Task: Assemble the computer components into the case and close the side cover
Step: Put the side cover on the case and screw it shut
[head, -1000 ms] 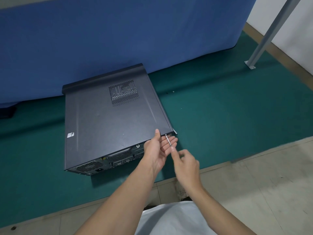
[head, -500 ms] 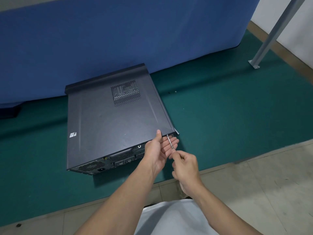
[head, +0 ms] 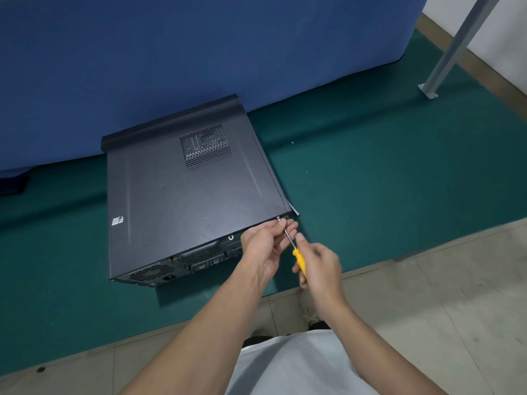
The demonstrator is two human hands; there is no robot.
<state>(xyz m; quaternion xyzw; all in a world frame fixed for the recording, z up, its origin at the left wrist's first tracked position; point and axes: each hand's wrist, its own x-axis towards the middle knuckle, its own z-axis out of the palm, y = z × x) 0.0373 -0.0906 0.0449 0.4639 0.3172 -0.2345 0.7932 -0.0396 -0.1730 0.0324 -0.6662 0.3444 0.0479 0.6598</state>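
1. The case (head: 205, 259) is lying flat on the green mat (head: 370, 195) on the floor. The side cover (head: 182, 201) is already sitting closed on top of it, so I judge the task is nearing its end.
2. The step in hand seems to be the fastening of the cover with a screw (head: 278, 219) at the rear corner nearest to the person.
3. The left hand (head: 263, 243) is pinching the thin shaft of the screwdriver (head: 298, 259) just beside the screw and is guiding the tip.
4. The right hand (head: 320, 266) is grasping the yellow handle with curled fingers.
5. To do it well, the shaft should be staying in line with the screw and pressing lightly inward while turning. The left fingers should be keeping the tip from slipping off the head and scratching the panel.
6. Compared with half a second ago, the yellow handle is now showing, where before the right hand was covering it. The left thumb is no longer resting on the cover edge. The case is lying in the same place.
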